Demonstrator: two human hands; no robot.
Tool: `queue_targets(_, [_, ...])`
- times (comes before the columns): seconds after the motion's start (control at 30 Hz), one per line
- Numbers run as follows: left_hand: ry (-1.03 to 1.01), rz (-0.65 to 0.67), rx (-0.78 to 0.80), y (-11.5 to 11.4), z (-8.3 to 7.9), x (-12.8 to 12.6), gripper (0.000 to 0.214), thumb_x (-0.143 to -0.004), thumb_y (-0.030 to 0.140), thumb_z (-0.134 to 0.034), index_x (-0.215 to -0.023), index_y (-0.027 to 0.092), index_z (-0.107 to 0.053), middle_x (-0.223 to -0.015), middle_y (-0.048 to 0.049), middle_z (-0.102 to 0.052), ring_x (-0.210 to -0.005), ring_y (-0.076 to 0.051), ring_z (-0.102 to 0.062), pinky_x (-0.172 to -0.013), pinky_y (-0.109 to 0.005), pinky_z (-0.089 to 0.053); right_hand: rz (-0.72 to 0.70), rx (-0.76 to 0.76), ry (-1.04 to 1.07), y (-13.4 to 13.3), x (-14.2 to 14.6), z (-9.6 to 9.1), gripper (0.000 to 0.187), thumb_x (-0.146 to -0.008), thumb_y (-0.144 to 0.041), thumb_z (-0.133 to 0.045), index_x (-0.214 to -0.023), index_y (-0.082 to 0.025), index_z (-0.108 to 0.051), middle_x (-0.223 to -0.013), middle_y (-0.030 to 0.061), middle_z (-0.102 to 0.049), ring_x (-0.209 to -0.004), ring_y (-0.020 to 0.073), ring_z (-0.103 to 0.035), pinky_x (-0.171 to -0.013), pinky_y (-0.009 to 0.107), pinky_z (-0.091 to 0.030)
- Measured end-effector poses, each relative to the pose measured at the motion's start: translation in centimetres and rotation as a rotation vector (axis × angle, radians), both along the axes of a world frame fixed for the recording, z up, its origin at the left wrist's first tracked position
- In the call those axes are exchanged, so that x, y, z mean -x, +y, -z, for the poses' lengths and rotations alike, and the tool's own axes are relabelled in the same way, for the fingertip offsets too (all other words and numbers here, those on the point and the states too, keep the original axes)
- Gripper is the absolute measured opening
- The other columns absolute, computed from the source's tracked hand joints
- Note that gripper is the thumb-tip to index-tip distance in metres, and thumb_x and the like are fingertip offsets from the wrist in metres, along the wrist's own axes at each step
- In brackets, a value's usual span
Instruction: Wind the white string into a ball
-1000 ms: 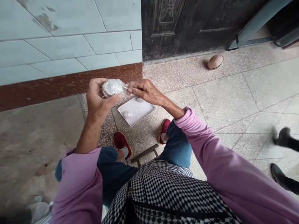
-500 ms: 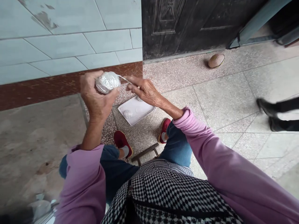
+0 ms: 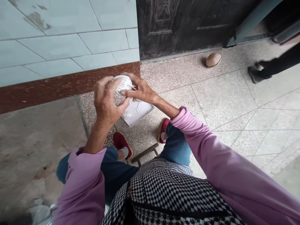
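Through the head view I log the white yarn ball (image 3: 124, 83) held up between both hands, left hand (image 3: 106, 101) curled around its left side, right hand (image 3: 140, 90) gripping its right side with the thumb across the front. Neither hand is nearer; the ball, roundish with no clear long axis, appears beyond the far-left edge of the shallow white box (image 3: 142, 110) on the floor (image 3: 173, 106).

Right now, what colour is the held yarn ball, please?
The yarn ball is white, best seen in the head view.
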State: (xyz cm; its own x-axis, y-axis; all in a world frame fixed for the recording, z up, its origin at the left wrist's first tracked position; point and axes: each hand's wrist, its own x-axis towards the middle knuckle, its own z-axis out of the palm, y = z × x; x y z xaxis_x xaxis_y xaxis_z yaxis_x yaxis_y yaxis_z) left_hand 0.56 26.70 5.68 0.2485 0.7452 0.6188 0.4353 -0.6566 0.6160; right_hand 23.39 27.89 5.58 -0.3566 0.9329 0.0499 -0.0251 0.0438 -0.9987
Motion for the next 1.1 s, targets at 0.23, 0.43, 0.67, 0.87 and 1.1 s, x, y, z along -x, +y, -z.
queue_targets(0.23, [-0.484, 0.047, 0.265, 1.9, -1.6, 1.0, 0.062, -0.088, 0.079, -0.109, -0.117, 0.026, -0.093, -0.093, -0.0042, -0.074, -0.076, -0.021, -0.065, -0.068, -0.034, -0.062, -0.176, -0.058, -0.025, 0.3, -1.4, -0.1, 0.113, -0.108, -0.075, -0.104, -0.19, -0.013, -0.057, -0.165, 0.0181, -0.073, -0.128, 0.0314, -0.082, -0.091, 0.031, -0.078])
queue_targets(0.43, [-0.658, 0.239, 0.727, 2.1, -0.9, 0.9, 0.088, -0.066, 0.079, -0.123, -0.124, 0.023, -0.088, -0.107, -0.0104, -0.084, -0.088, -0.023, -0.078, -0.065, -0.028, -0.064, -0.251, -0.121, -0.034, 0.5, -2.3, -2.2, 0.095, -0.1, -0.056, -0.116, -0.175, -0.014, -0.075, -0.188, 0.0195, -0.068, -0.167, 0.0376, -0.068, -0.128, 0.04, -0.07])
queue_targets(0.67, [-0.646, 0.422, 1.006, 1.2, 0.5, 0.3, 0.064, -0.078, 0.06, -0.12, -0.115, 0.021, -0.086, -0.101, -0.0125, -0.085, -0.077, -0.025, -0.081, -0.052, -0.029, -0.063, -0.225, -0.143, -0.076, -0.4, -3.1, -4.6, 0.094, -0.1, -0.047, -0.111, -0.18, -0.011, -0.079, -0.178, 0.0153, -0.08, -0.155, 0.0342, -0.078, -0.11, 0.032, -0.072])
queue_targets(0.87, [-0.627, 0.293, 0.957, 1.4, 1.1, 0.2, 0.084, -0.064, 0.056, -0.127, -0.124, 0.024, -0.079, -0.105, -0.0091, -0.086, -0.068, -0.022, -0.079, -0.043, -0.024, -0.049, -0.062, -0.221, -0.281, 0.6, -4.8, -5.6, 0.081, -0.119, -0.096, -0.075, -0.097, -0.02, -0.088, -0.094, 0.0044, -0.087, -0.107, 0.0193, -0.082, -0.08, 0.025, -0.064])
queue_targets(1.1, [-0.599, 0.28, 0.898, 0.3, 0.8, -0.9, 0.081, -0.082, 0.093, -0.11, -0.111, 0.024, -0.079, -0.09, -0.0075, -0.077, -0.055, -0.014, -0.059, -0.04, -0.026, -0.035, 0.046, -0.112, -0.249, 0.1, -6.9, -8.3, 0.091, -0.127, -0.104, -0.061, -0.083, -0.026, -0.078, -0.069, 0.0007, -0.066, -0.102, 0.021, -0.085, -0.076, 0.03, -0.064])
